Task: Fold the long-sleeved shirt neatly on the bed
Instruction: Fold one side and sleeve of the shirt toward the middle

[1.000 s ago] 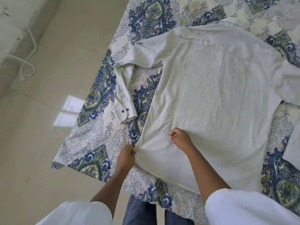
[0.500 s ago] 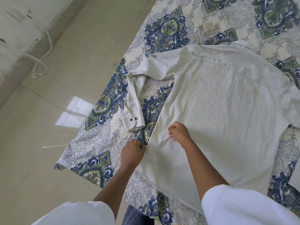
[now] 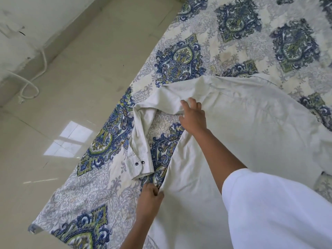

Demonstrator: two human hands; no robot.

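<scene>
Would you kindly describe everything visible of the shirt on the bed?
The shirt is pale cream, wrinkled cloth, spread flat on the bedspread. One sleeve bends back beside the body; the cuff shows two dark snaps. The right hand touches the sleeve's root; the left hand pinches the side edge.

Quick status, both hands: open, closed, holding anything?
Left hand: closed, pinching the side edge of the shirt.
Right hand: open, fingers spread on the shirt where the sleeve joins it.
</scene>
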